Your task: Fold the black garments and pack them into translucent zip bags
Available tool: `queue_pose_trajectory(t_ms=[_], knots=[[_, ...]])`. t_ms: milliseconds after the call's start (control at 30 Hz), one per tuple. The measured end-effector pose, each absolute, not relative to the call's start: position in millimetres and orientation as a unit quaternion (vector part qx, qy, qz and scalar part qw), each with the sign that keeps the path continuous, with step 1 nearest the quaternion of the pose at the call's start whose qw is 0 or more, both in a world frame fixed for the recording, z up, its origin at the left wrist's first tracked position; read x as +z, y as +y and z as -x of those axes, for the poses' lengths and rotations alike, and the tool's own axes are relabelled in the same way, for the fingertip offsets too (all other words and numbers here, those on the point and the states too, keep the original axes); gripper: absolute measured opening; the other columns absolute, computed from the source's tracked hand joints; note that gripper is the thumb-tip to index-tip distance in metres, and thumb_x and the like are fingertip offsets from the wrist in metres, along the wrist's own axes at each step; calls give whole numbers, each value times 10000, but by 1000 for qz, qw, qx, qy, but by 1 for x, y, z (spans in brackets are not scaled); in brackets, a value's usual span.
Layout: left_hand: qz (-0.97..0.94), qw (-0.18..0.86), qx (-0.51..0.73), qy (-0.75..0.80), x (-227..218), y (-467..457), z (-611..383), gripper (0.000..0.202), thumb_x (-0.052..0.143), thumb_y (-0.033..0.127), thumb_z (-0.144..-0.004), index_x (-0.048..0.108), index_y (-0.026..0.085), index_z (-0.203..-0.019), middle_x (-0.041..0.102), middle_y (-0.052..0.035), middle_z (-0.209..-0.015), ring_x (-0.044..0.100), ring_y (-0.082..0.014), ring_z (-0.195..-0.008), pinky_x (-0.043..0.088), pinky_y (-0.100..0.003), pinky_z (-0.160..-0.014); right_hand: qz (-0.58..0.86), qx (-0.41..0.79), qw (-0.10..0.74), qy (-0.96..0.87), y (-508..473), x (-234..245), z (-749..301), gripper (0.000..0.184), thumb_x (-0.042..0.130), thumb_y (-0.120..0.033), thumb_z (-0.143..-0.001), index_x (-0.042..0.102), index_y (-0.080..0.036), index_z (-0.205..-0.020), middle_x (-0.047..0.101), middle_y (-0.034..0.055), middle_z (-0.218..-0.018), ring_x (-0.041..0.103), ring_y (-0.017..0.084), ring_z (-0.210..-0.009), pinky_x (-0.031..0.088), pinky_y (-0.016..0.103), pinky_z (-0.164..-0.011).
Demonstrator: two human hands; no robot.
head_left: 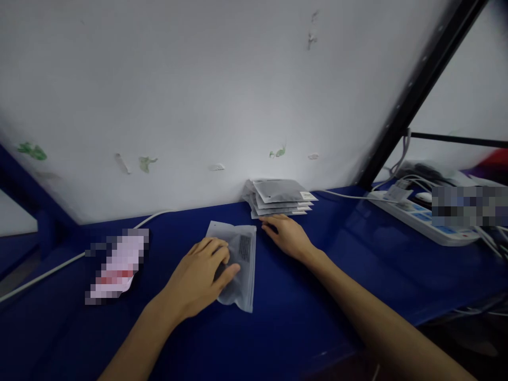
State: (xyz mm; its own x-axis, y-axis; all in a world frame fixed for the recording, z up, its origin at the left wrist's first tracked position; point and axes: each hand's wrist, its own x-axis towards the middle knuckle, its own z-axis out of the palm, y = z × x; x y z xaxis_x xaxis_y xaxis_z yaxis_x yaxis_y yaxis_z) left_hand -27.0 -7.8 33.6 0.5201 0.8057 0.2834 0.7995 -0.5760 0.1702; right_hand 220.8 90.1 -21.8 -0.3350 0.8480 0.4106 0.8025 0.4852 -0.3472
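Pouch (243,272) near-left of the stack (280,191) points lengthwise away, my left hand (204,275) half-open atop, right hand (289,235) half-open by the stack.

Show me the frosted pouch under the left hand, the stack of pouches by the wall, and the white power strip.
Frosted pouch (242,286), head view: on its near half.
Stack of pouches (280,191), head view: on the top pouch's upper face.
White power strip (416,215), head view: on its socketed top face.

Dim overall; wall (206,100) brightest mid-scene, near right corner murky. Faint sheen on tabletop (345,238), right. Wide-angle stretch at edges. Pixelated patches (123,259) left, right.
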Motion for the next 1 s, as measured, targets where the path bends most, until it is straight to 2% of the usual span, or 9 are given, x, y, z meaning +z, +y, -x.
queue_pose_trajectory(t_ms=[100, 200, 300, 433, 567, 633, 767, 867, 1000], knots=[[-816, -17, 139, 561, 27, 0, 33, 353, 346, 435, -1004, 627, 223, -986, 666, -58, -1127, 589, -266, -1071, 459, -462, -911, 522, 53, 299, -797, 93, -23, -223, 279, 533, -284, -933, 684, -219, -1158, 722, 47, -1112, 614, 213, -1076, 470, 335, -929], [-741, -108, 136, 648, 21, 7, 41, 459, 289, 465, -1006, 653, 186, -1029, 688, -116, -1055, 599, -328, -1020, 463, -505, -856, 518, 67, 312, -793, 92, -22, -222, 237, 549, -273, -923, 706, -200, -1086, 734, 57, -1045, 628, 203, -1019, 473, 329, -909], [-718, -172, 161, 655, 18, 11, 49, 466, 318, 481, -991, 646, 152, -960, 690, -140, -935, 606, -340, -942, 471, -503, -814, 516, 65, 306, -797, 90, -20, -221, 228, 542, -277, -927, 712, -192, -1054, 738, 60, -1007, 634, 209, -979, 473, 342, -896], [-733, -189, 185, 626, 15, 13, 51, 354, 399, 441, -962, 591, 185, -810, 655, -107, -844, 597, -308, -859, 487, -464, -748, 533, 31, 277, -799, 85, -16, -220, 231, 521, -287, -939, 714, -197, -1029, 731, 69, -1006, 618, 229, -1011, 468, 360, -895], [-748, -146, 155, 628, 9, 17, 51, 333, 406, 434, -956, 608, 186, -864, 671, -111, -958, 610, -313, -919, 505, -461, -760, 569, -8, 229, -790, 81, -14, -220, 257, 522, -313, -937, 702, -191, -1073, 699, 106, -1060, 605, 263, -1047, 466, 402, -891], [-743, -130, 138, 641, 4, 24, 57, 364, 388, 438, -964, 622, 162, -997, 672, -141, -1102, 606, -340, -1050, 487, -505, -876, 577, -14, 210, -789, 79, -14, -219, 274, 527, -325, -933, 693, -186, -1100, 678, 122, -1092, 603, 276, -1051, 471, 416, -878], [-722, -103, 122, 673, -9, 42, 78, 520, 365, 465, -969, 555, 86, -1270, 492, -218, -1435, 370, -388, -1386, 279, -589, -1121, 581, -6, 196, -790, 75, -13, -217, 310, 528, -349, -931, 674, -177, -1143, 649, 135, -1123, 604, 278, -1049, 475, 425, -877], [-717, -102, 138, 675, -13, 47, 86, 555, 372, 474, -968, 523, 74, -1323, 429, -225, -1484, 278, -396, -1432, 244, -603, -1138, 582, 5, 194, -789, 74, -12, -216, 320, 519, -356, -935, 670, -172, -1150, 649, 131, -1123, 606, 279, -1056, 474, 433, -890], [-744, -97, 197, 631, -7, 35, 70, 439, 405, 409, -969, 558, 118, -1261, 509, -181, -1417, 400, -344, -1367, 327, -556, -1115, 582, 14, 199, -788, 74, -10, -216, 314, 521, -356, -931, 674, -175, -1137, 658, 133, -1101, 611, 279, -1051, 480, 427, -880]])
